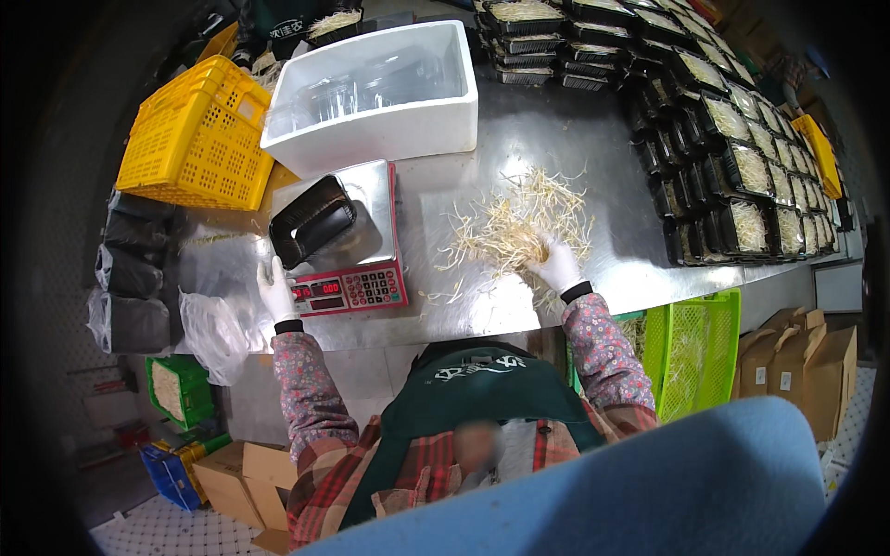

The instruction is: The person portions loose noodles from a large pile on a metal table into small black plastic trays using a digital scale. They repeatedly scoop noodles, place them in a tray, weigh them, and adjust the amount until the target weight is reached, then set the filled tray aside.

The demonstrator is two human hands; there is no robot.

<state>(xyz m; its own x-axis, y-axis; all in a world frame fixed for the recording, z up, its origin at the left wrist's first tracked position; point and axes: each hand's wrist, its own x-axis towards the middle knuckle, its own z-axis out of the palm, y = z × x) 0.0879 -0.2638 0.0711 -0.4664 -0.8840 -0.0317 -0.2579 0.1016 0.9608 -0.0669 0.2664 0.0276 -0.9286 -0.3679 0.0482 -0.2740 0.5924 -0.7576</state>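
Observation:
On the steel pan of a red digital scale (375, 218) lies an empty black plastic tray (315, 221), tilted at an angle. My left hand (276, 292), white-gloved, is at the scale's left front corner, just below the tray. Its fingers are stretched out and hold nothing. To the right of the scale a loose heap of bean sprouts (510, 227) is spread on the metal table (445, 315). My right hand (558, 267), also gloved, reaches into the heap's near right side with its fingers closed round some sprouts; the fingertips are partly hidden among them.
Behind the scale stands a white foam box (380, 134), with a yellow crate (199, 134) to its left. Stacked sprout-filled trays (742, 171) line the right side. Plastic bags (213, 329) hang over the left front edge; a green crate (695, 357) stands below at right.

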